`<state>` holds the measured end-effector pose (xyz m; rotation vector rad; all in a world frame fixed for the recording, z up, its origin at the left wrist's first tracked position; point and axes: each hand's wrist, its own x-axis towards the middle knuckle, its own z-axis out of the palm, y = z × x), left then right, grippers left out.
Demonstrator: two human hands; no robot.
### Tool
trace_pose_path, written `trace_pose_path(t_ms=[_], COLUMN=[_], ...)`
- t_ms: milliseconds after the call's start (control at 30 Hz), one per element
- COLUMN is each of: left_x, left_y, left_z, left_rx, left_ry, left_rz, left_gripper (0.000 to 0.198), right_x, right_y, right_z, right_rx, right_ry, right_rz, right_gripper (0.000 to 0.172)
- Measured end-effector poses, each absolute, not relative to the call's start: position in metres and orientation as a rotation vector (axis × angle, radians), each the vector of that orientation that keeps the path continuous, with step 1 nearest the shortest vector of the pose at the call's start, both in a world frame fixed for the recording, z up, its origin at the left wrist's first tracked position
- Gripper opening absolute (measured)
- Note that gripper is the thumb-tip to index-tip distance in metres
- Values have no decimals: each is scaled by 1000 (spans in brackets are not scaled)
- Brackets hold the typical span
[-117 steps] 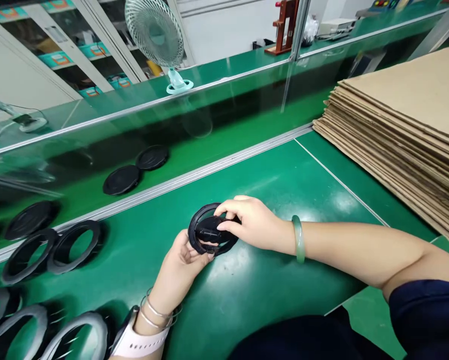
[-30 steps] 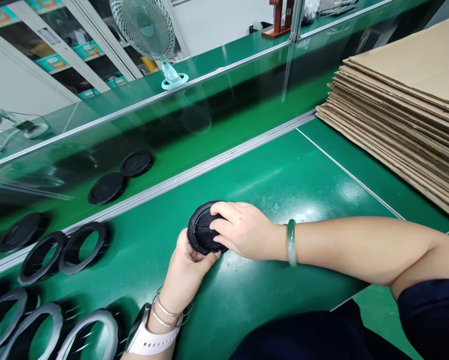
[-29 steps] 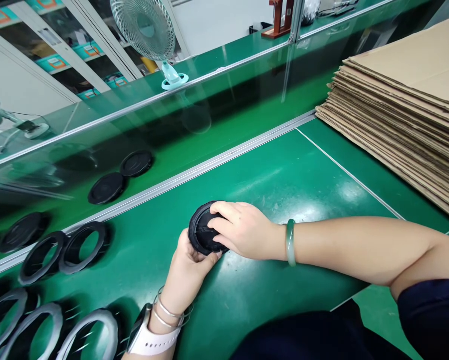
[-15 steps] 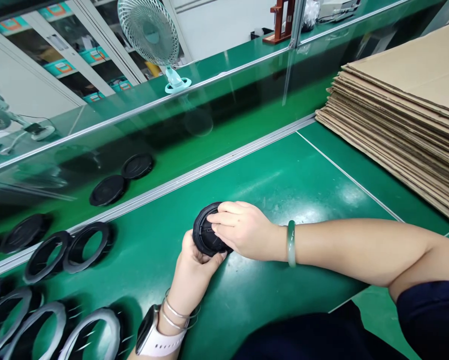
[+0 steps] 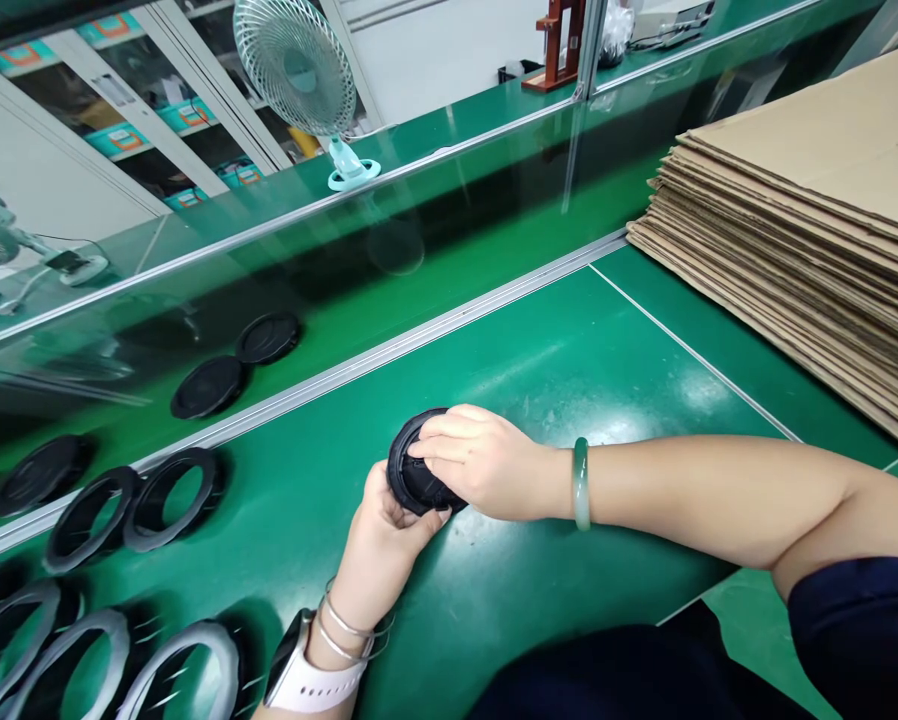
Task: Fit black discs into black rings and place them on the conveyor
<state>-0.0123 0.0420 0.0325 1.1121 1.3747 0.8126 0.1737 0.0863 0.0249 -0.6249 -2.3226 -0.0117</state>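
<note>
A round black part with a raised rim and a recessed face (image 5: 413, 474) is between my two hands, above the green worktop (image 5: 509, 610). My left hand (image 5: 387, 530) grips its rim from the lower left, thumb along the near edge. Over its face and right side lies my right hand (image 5: 479, 462), fingers together and bent into the recess; they hide much of the face. Several black rings stand at the left, among them one ring (image 5: 173, 500) by the metal strip and another (image 5: 186, 675) at the front.
A tall stack of flat cardboard sheets (image 5: 801, 230) fills the right side. Along the back runs a clear panel with a metal rail (image 5: 419, 345), mirroring the rings. Behind it are a fan (image 5: 299, 75), a wooden stand (image 5: 558, 50) and glass-door cabinets (image 5: 111, 95).
The fingers of my right hand have shifted slightly across the face of the round black part. My left hand keeps its hold. The whole view has drifted a little.
</note>
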Motion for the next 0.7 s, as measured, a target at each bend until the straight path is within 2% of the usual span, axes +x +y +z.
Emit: trace_pose_path(t_ms=[533,700], left_x=[-7,-8], left_y=[34,33], left_z=[22,18], left_rx=[1113,1139], left_ry=[1368,1384], left_rz=[907,897], left_gripper=[63,58], right_x=[169,170], right_y=[69,72], right_z=[26,29], right_rx=[-718,-760], right_ry=[-2278,-2310], right_rz=[-81,-7], right_gripper=[25,24])
